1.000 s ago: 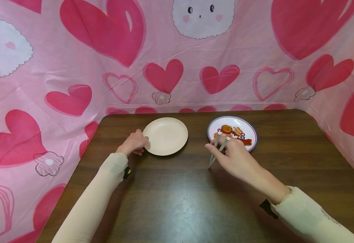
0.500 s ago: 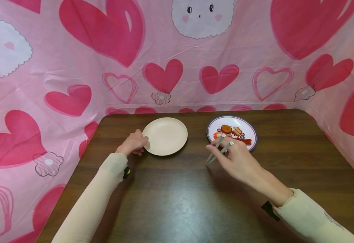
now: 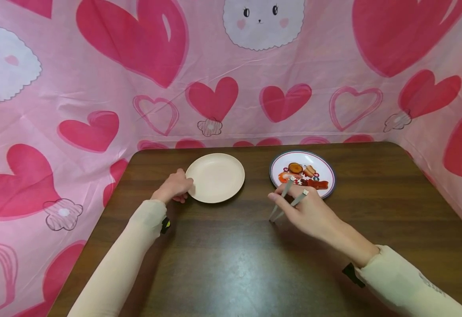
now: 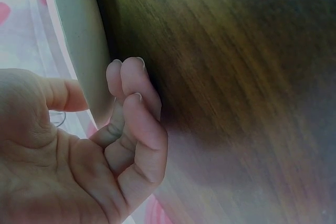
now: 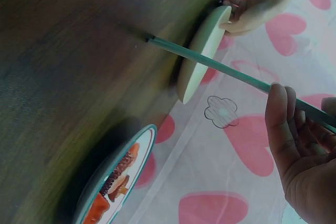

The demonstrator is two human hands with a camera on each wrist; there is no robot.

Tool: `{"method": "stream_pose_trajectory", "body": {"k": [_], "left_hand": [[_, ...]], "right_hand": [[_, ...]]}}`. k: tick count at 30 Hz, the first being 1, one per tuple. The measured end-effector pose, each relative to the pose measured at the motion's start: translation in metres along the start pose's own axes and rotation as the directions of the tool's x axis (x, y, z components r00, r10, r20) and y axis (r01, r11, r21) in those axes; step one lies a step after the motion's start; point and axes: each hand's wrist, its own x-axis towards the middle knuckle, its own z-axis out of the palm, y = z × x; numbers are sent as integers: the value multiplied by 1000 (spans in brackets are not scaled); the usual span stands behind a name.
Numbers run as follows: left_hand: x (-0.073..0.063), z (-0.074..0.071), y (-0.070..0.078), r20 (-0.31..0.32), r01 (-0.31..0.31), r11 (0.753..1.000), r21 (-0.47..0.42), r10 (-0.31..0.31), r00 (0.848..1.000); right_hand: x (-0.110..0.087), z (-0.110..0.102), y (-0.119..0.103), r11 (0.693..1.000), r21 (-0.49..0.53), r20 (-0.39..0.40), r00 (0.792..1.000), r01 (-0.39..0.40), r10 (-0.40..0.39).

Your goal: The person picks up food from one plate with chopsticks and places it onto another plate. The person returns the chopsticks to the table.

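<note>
Over brown table (image 3: 223,251), before pink cloth (image 3: 247,90): right grip (image 3: 310,211) closed round chopsticks (image 5: 226,70), left grip (image 3: 173,186) pinched on plate (image 3: 217,178).

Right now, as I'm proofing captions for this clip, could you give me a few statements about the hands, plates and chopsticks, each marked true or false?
1. The right hand holds a pair of chopsticks. True.
2. The left hand grips the edge of the blue-rimmed plate. False: the left hand grips the edge of the cream plate.
3. The blue-rimmed plate is to the right of the cream plate in the head view. True.
4. The chopsticks are pinching a piece of food. False: nothing shows between them.
5. The two plates are touching. False: in the head view there is a gap between them.
</note>
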Motion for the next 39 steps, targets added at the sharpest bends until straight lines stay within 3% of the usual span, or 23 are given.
{"method": "stream_pose_trajectory", "body": {"k": [15,21,39], "left_hand": [[0,-1,1,16,-7,1000,-6,7,1000],[0,1,0,10,-9,1000,13,9,1000],[-3,-3,3,27,1,1000,4,-1,1000]], "right_hand": [[-1,1,-3,993,-31,-24,993,112,-113],[0,5,0,989,-1,53,988,148,-148],[1,7,8,999,6,18,999,39,-39]]}}
